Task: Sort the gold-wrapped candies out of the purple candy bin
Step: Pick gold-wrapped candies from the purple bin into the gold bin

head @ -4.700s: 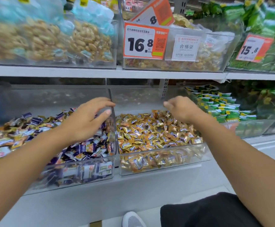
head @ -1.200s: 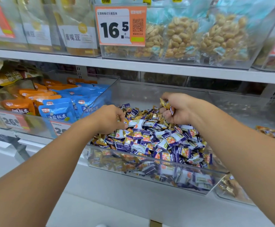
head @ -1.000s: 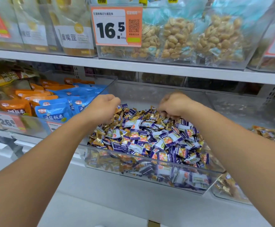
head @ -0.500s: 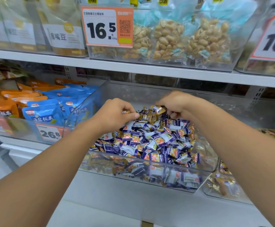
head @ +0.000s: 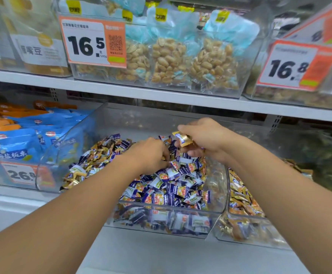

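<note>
Gold-wrapped candies (head: 86, 165) scattered through the clear purple candy bin (head: 218, 175), thickest along its left side, mixed among the purple candies (head: 173, 186). One gold-wrapped candy (head: 183, 137) pinched between thumb and fingers of the right hand (head: 204, 139), lifted above the heap near the back. Left hand (head: 149, 155) down in the pile, fingers curled into the wrappers — whether closed on a piece, cannot tell.

Risks from here, as judgement:
- Slippery foil, held only by a fingertip pinch; likely to slide out and drop back into the purple pile, lost among lookalikes.
- Other wrappers appear tucked under the right palm; a purple one could ride along into the neighbouring gold candy bin (head: 242, 196) just to the right.
- Left hand raking blind — could bury gold pieces deeper or push candies over the low front wall.
- Purple wrappers carry yellow-orange print; easy to mistake at a glance.
- Low divider between the two bins, so a careless toss could bounce back.
</note>
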Demonstrator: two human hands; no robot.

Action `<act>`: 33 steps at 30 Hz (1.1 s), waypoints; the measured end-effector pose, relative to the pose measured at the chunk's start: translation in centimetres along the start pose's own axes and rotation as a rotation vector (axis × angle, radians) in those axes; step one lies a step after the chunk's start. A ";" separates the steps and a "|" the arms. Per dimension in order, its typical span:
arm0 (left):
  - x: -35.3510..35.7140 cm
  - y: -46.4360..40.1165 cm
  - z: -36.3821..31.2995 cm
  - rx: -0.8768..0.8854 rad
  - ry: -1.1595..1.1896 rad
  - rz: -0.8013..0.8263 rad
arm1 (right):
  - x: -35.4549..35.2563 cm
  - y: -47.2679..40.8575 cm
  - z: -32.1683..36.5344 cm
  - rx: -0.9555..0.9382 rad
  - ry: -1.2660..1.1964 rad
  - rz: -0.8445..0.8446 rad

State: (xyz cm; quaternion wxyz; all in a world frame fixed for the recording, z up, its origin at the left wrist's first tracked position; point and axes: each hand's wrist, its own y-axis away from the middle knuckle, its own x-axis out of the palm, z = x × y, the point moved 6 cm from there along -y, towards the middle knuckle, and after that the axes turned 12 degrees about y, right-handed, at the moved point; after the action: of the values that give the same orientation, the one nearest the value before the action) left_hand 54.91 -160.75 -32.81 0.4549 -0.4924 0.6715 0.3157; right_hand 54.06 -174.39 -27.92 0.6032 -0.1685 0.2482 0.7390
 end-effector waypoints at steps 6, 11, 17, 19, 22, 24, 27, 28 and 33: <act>-0.3 0.3 0.3 -0.003 0.181 -0.073 | 0.2 0.1 -0.6 0.275 -0.929 0.164; 0.4 0.1 -0.5 -0.030 0.085 -0.014 | 0.5 -0.6 -0.5 0.275 -1.100 0.204; 0.2 -0.5 -0.5 -0.033 0.246 -0.061 | 0.0 0.5 -0.6 0.197 -0.798 0.171; -0.6 0.0 0.0 -0.040 0.379 -0.093 | -1.1 0.7 0.0 0.072 -0.294 0.076; -1.6 0.9 0.5 -0.063 0.559 -0.153 | -2.5 1.2 2.3 -0.229 0.758 -0.149; -2.0 1.4 0.7 -0.097 0.608 -0.177 | -1.9 1.9 3.5 -0.270 1.293 -0.249; -2.3 1.9 1.1 -0.156 0.692 -0.164 | -0.1 1.5 3.1 -0.178 1.675 -0.186; -2.4 2.0 1.4 -0.168 0.726 -0.169 | 0.6 1.1 2.5 -0.151 1.780 -0.137; -1.8 2.1 2.2 -0.148 0.709 -0.112 | 2.6 -0.1 0.7 -0.176 2.072 0.162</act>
State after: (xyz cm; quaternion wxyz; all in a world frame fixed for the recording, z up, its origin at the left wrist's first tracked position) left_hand 53.73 -157.43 -32.03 0.1734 -0.6390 0.7347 0.1477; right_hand 53.65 -171.85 -28.82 0.0289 -0.7465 0.6001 0.2861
